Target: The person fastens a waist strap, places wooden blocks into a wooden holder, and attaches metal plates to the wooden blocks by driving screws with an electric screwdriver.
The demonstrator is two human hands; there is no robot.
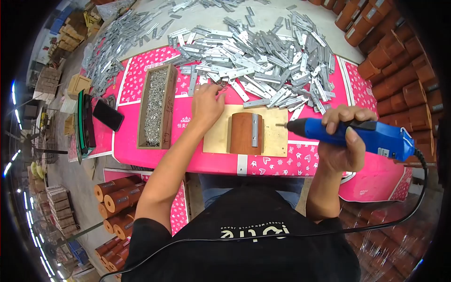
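In the head view, the brown block [239, 134] sat on the board [276, 146], towards the near edge of the table [126, 141], with a metal strip [254, 129] lying along its right side. Judging from that, the strip was placed but its fastening looked unfinished; whether any screw sat in its holes was too small to tell. The right hand [339, 154] was wrapped around a blue screwdriver [312, 129], its bit over the board's right side and apart from the strip. The left hand [208, 104] was past the board's far left corner, fingers bent beside a few dark screws [221, 83]; I could not tell whether it gripped one. The two hands were well apart.

Plenty seemed left: a pile of metal strips [263, 61] spread towards the table's far edge, while brown cylinders [124, 196] lay stacked below its near left corner (some appeared to bear small plates).

As for room, the pile crowded the board's far edge, and a long box [167, 122] of screws stood to its left with bare cloth between. Only a narrow band of cloth separated the board from the table's near edge. The right side looked freest, though the cord [425, 178] looped down there.
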